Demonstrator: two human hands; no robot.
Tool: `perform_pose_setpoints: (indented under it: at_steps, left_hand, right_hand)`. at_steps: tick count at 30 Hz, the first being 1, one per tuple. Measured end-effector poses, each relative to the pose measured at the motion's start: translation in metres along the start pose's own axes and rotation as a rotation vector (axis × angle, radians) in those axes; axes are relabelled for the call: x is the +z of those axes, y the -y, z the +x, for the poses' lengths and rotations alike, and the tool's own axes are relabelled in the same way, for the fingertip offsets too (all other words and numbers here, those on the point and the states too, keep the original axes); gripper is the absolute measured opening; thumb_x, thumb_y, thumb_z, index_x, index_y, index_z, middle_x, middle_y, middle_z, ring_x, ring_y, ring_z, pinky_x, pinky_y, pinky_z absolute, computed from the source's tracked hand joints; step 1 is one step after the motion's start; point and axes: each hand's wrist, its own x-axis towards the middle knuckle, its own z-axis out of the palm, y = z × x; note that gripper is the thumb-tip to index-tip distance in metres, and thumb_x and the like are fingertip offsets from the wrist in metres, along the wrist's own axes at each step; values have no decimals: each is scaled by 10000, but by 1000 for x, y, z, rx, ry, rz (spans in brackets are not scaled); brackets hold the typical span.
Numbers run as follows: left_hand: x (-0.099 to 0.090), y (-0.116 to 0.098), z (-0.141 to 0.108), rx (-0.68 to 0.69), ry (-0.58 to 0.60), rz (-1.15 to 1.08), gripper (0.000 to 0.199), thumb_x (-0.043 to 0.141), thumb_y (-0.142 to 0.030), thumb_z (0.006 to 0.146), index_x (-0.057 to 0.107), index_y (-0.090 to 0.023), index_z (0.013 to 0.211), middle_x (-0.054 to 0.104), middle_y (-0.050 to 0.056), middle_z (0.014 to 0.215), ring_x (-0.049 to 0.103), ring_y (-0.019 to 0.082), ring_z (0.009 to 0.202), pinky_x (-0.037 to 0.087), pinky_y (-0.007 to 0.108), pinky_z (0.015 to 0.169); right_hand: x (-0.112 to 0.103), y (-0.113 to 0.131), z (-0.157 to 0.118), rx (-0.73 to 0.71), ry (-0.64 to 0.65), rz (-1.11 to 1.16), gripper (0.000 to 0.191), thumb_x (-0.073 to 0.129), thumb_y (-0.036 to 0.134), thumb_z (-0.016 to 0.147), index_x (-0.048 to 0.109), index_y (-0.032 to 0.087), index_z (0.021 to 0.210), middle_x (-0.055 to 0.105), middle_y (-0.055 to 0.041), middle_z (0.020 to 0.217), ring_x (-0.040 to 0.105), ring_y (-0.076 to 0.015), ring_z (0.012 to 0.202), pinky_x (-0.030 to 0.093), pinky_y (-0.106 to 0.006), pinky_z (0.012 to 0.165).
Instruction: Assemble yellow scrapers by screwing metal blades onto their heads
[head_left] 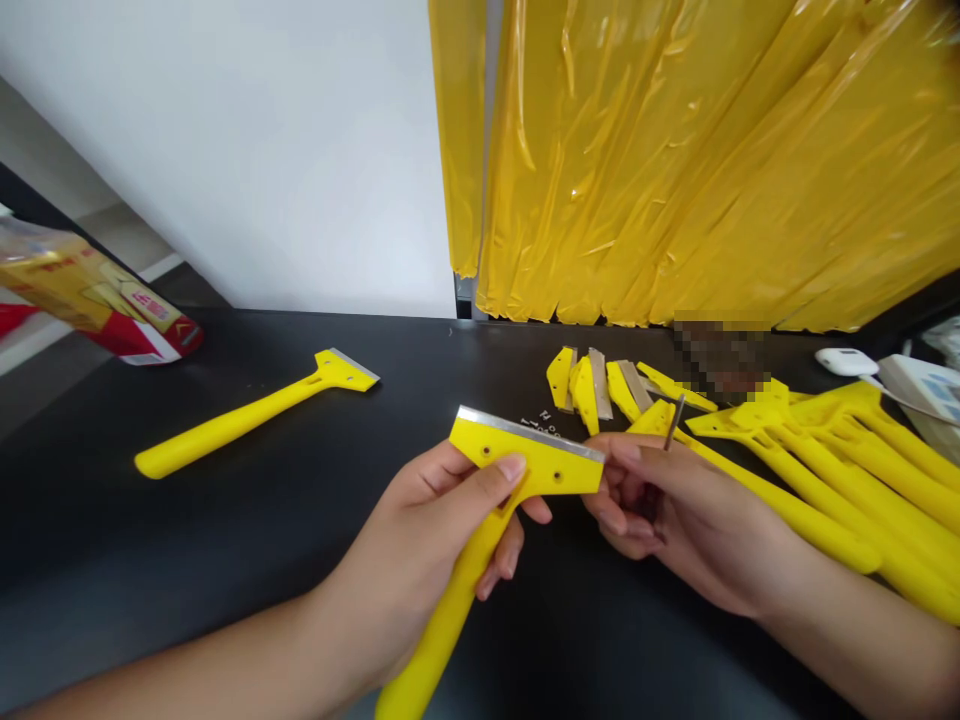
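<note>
My left hand (457, 530) is closed around a yellow scraper (442, 610), thumb pressed on its head below the metal blade (525, 432). Two holes in the head show no screws. My right hand (675, 500) is closed on a thin metal rod (675, 422), perhaps a screwdriver shaft; its lower part is hidden in the fingers. Those fingertips are at the right end of the scraper head. Just behind the blade, several small screws and nuts (541, 422) lie on the black table (247, 580).
Another scraper (255, 412) with a blade lies at left. Behind my right hand are yellow clamp plates (583, 395) and loose blades (600, 385); yellow handles (832, 470) are piled at right. A red-and-gold package (97, 290), a white device (847, 362) and yellow plastic sheeting (675, 160) border the table.
</note>
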Motion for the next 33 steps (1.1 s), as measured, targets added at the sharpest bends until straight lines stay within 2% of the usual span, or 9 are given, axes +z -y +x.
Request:
perform_pose_setpoints:
  at_steps: [2, 6, 9, 11, 15, 20, 26, 30, 33]
  left_hand:
    - [0, 0, 0, 0, -9, 11, 251, 726, -380, 979, 722, -159, 860, 725, 31, 769, 532, 75, 477, 416, 174, 433]
    - [2, 0, -1, -16, -5, 34, 221, 738, -384, 966, 718, -172, 908, 746, 41, 803, 548, 90, 504, 433, 180, 440]
    - [1, 1, -2, -45, 0, 64, 249, 733, -414, 967, 719, -173, 906, 680, 13, 673, 521, 95, 489, 423, 181, 444]
    - [0, 1, -2, -65, -2, 97, 295, 725, -459, 968, 713, -176, 883, 624, -6, 599, 493, 93, 477, 406, 179, 449]
    - [-5, 2, -1, -117, 44, 175, 353, 755, -517, 938, 716, -172, 873, 616, -9, 606, 468, 78, 479, 366, 173, 457]
    - [-6, 6, 1, -124, 20, 185, 318, 734, -475, 958, 738, -170, 864, 571, -23, 576, 441, 84, 474, 363, 183, 449]
    - [-6, 6, 3, -165, 47, 140, 327, 736, -475, 950, 735, -161, 862, 555, -16, 564, 427, 83, 466, 345, 189, 455]
    - [-7, 5, 4, -191, 84, 118, 344, 711, -494, 962, 727, -160, 882, 543, -15, 532, 393, 76, 437, 309, 202, 460]
    - [-8, 2, 5, -180, 55, 111, 353, 714, -493, 963, 723, -159, 850, 496, -29, 493, 376, 84, 441, 305, 209, 464]
  right_hand:
    - [0, 0, -1, 5, 32, 0, 336, 683, 481, 999, 675, 165, 886, 595, -2, 713, 316, -86, 561, 187, -257, 508]
    - [1, -1, -3, 14, 35, 7, 233, 775, 377, 960, 680, 174, 897, 579, 22, 703, 304, -72, 564, 182, -245, 513]
    - [1, -2, -2, 22, 16, -12, 228, 793, 338, 953, 670, 170, 860, 564, 30, 684, 300, -67, 561, 170, -238, 508]
    - [2, -2, -2, 33, 21, -13, 232, 788, 341, 957, 677, 166, 853, 552, 31, 678, 295, -67, 561, 171, -236, 504]
    - [3, -1, -2, 77, 21, 5, 201, 771, 345, 966, 733, 153, 919, 513, 41, 670, 262, -65, 554, 166, -230, 493]
    - [4, -1, -2, 126, -54, -80, 297, 798, 403, 934, 660, 168, 815, 489, 59, 635, 234, -61, 520, 140, -233, 467]
    - [2, 2, 1, -12, -93, -431, 353, 786, 482, 938, 666, 176, 809, 534, 39, 666, 388, -93, 595, 255, -238, 518]
    - [1, 5, 0, -58, -95, -517, 389, 747, 538, 958, 667, 184, 820, 493, 45, 671, 376, -103, 611, 297, -249, 550]
    - [-5, 8, -3, -158, -180, -646, 429, 621, 628, 1010, 687, 207, 968, 503, 19, 744, 423, -132, 652, 342, -257, 545]
